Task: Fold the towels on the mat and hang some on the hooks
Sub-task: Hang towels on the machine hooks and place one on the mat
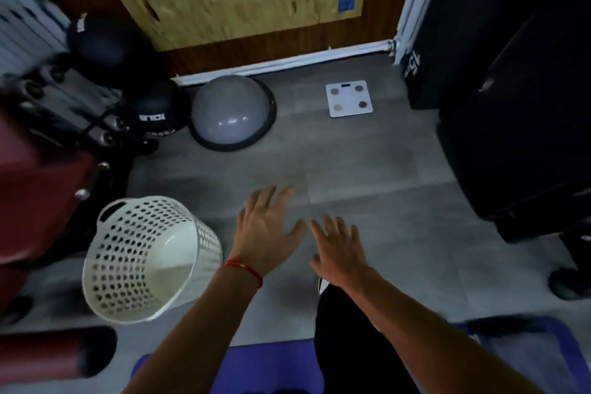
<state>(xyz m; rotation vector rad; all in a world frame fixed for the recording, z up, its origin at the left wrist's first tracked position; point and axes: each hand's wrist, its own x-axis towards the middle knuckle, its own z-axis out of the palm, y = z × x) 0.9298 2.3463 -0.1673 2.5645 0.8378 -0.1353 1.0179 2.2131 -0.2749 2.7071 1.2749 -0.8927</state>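
Both of my hands reach forward over the grey tiled floor with fingers spread and nothing in them. My left hand (267,229), a red string on its wrist, is just right of a white perforated laundry basket (140,262) that looks empty. My right hand (339,249) is beside the left one, slightly nearer to me. A purple mat (265,368) lies along the bottom edge, under my dark trouser leg. No towels and no hooks are in view.
A grey half-dome balance trainer (232,112) and black medicine balls (156,113) sit by the back wall. A white bathroom scale (349,98) lies on the floor. Red gym equipment (35,189) stands at left, a black punching bag (518,99) at right.
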